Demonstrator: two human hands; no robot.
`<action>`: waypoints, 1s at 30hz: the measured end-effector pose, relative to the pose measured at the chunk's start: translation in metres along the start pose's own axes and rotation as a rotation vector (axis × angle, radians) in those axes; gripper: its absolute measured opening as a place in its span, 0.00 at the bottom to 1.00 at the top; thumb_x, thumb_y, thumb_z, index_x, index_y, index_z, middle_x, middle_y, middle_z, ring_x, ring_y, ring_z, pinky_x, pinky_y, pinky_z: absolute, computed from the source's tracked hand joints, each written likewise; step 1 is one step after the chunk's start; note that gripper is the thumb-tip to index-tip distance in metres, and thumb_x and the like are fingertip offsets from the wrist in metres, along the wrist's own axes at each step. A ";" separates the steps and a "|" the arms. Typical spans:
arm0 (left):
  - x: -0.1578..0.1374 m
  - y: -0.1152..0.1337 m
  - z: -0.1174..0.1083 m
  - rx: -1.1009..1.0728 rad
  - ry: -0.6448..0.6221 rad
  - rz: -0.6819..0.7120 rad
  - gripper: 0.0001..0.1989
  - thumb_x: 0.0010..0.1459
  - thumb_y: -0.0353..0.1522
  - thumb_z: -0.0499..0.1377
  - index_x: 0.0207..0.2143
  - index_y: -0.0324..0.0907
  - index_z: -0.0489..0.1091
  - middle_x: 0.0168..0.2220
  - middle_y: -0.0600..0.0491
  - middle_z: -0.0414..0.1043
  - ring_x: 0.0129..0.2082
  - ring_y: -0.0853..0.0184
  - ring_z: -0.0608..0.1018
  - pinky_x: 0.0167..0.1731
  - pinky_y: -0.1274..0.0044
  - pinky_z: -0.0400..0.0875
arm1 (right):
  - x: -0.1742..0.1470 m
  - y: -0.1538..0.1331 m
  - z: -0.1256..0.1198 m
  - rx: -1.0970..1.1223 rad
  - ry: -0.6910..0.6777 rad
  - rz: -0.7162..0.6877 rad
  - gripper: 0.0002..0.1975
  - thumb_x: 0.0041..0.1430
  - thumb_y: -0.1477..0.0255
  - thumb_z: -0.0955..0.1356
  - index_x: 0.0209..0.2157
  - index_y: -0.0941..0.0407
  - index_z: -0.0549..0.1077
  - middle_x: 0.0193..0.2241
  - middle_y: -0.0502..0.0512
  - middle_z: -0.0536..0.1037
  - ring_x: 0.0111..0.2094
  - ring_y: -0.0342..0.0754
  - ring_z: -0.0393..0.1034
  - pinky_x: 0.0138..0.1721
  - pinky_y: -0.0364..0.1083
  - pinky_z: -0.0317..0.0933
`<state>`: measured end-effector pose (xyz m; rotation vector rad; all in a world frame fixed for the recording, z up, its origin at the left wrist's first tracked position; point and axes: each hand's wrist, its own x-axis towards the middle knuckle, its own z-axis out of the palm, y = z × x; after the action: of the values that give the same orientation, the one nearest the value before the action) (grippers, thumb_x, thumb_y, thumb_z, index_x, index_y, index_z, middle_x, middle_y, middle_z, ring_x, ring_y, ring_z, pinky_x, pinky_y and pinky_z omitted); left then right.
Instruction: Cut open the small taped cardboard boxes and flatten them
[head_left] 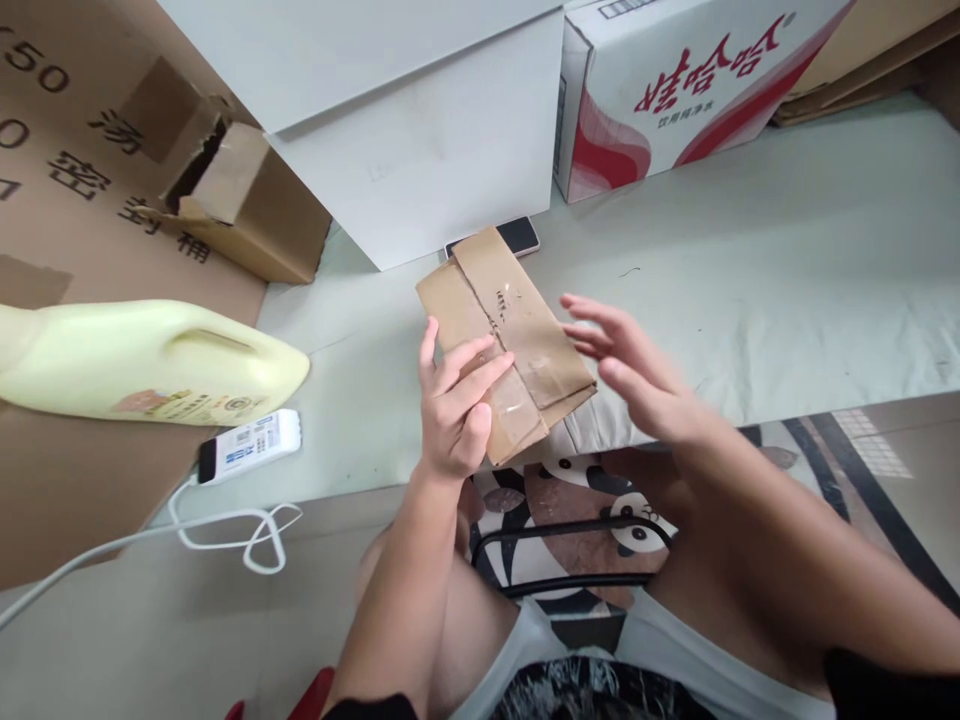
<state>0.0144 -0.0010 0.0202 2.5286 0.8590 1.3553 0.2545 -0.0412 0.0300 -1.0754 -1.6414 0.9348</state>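
1. Along the far side of the green-covered table (pixel 847 270), a red-and-white Wahaha water carton (pixel 615 120) stands.
2. Near the front edge, a taped brown cardboard box (pixel 544 345) sits askew.
3. The left hand (pixel 454 410) lies on it, fingers spread; whether it grips cannot be told.
4. The right hand (pixel 637 375) hovers just beside, empty, thumb and fingers apart.
5. Partly behind the box shows a dark-faced phone (pixel 521 236).

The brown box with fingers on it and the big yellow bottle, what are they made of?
The brown box looks like matte cardboard: dull tan, with rough flap edges; its shiny patches may be clear tape. The yellow bottle is probably plastic with a smooth, softly glossy finish: its pale surface curves evenly into what looks like a moulded handle.
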 end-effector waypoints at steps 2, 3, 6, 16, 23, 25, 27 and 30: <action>0.003 0.002 0.000 -0.006 -0.030 -0.030 0.23 0.69 0.35 0.44 0.52 0.45 0.77 0.54 0.48 0.77 0.55 0.58 0.78 0.73 0.50 0.47 | 0.003 0.004 -0.010 -0.211 0.115 0.177 0.25 0.67 0.55 0.62 0.60 0.50 0.66 0.63 0.62 0.70 0.60 0.59 0.70 0.58 0.60 0.67; 0.004 0.003 0.000 -0.011 -0.041 -0.041 0.23 0.69 0.35 0.44 0.51 0.45 0.77 0.54 0.48 0.77 0.56 0.59 0.78 0.73 0.50 0.47 | 0.005 0.007 -0.015 -0.372 0.155 0.282 0.24 0.65 0.57 0.64 0.58 0.52 0.68 0.60 0.64 0.73 0.57 0.61 0.72 0.55 0.60 0.68; 0.005 0.004 0.000 -0.025 -0.051 -0.053 0.23 0.70 0.37 0.44 0.51 0.45 0.77 0.52 0.49 0.78 0.56 0.59 0.78 0.73 0.51 0.47 | 0.006 0.021 -0.024 -0.822 0.098 0.584 0.24 0.59 0.61 0.67 0.55 0.57 0.70 0.52 0.68 0.76 0.48 0.63 0.74 0.44 0.57 0.68; 0.003 0.005 -0.001 -0.018 -0.055 -0.073 0.24 0.70 0.37 0.43 0.53 0.45 0.77 0.54 0.49 0.77 0.57 0.58 0.77 0.74 0.51 0.46 | 0.014 0.021 -0.025 -0.689 0.276 0.503 0.04 0.50 0.68 0.69 0.29 0.53 0.72 0.23 0.51 0.72 0.24 0.47 0.62 0.26 0.47 0.54; 0.001 0.006 0.001 0.020 -0.078 -0.095 0.26 0.70 0.38 0.41 0.53 0.46 0.77 0.55 0.48 0.76 0.59 0.56 0.76 0.73 0.50 0.45 | 0.012 -0.038 -0.025 0.297 0.863 -0.110 0.09 0.44 0.77 0.69 0.26 0.49 0.67 0.19 0.43 0.62 0.14 0.40 0.49 0.13 0.45 0.43; 0.001 0.006 0.002 0.030 -0.083 -0.100 0.27 0.71 0.39 0.39 0.53 0.47 0.77 0.55 0.48 0.76 0.58 0.57 0.76 0.73 0.50 0.45 | 0.006 -0.048 -0.018 0.296 0.791 -0.192 0.12 0.48 0.76 0.71 0.24 0.49 0.63 0.17 0.42 0.59 0.12 0.40 0.48 0.11 0.45 0.44; 0.001 0.006 0.002 0.028 -0.080 -0.099 0.27 0.71 0.40 0.39 0.54 0.48 0.76 0.55 0.49 0.76 0.57 0.58 0.77 0.73 0.50 0.45 | 0.001 -0.054 -0.008 0.219 0.703 -0.184 0.13 0.54 0.70 0.73 0.24 0.49 0.64 0.16 0.43 0.60 0.12 0.42 0.55 0.11 0.45 0.51; -0.001 0.006 0.003 -0.003 -0.044 -0.070 0.24 0.71 0.39 0.41 0.59 0.48 0.72 0.56 0.50 0.75 0.58 0.60 0.76 0.74 0.52 0.43 | -0.004 -0.057 0.006 0.150 0.593 -0.129 0.14 0.61 0.56 0.72 0.28 0.49 0.71 0.18 0.46 0.68 0.17 0.46 0.67 0.14 0.47 0.60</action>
<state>0.0188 -0.0064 0.0207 2.4913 0.9267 1.2742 0.2367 -0.0641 0.0795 -1.0067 -1.1160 0.5680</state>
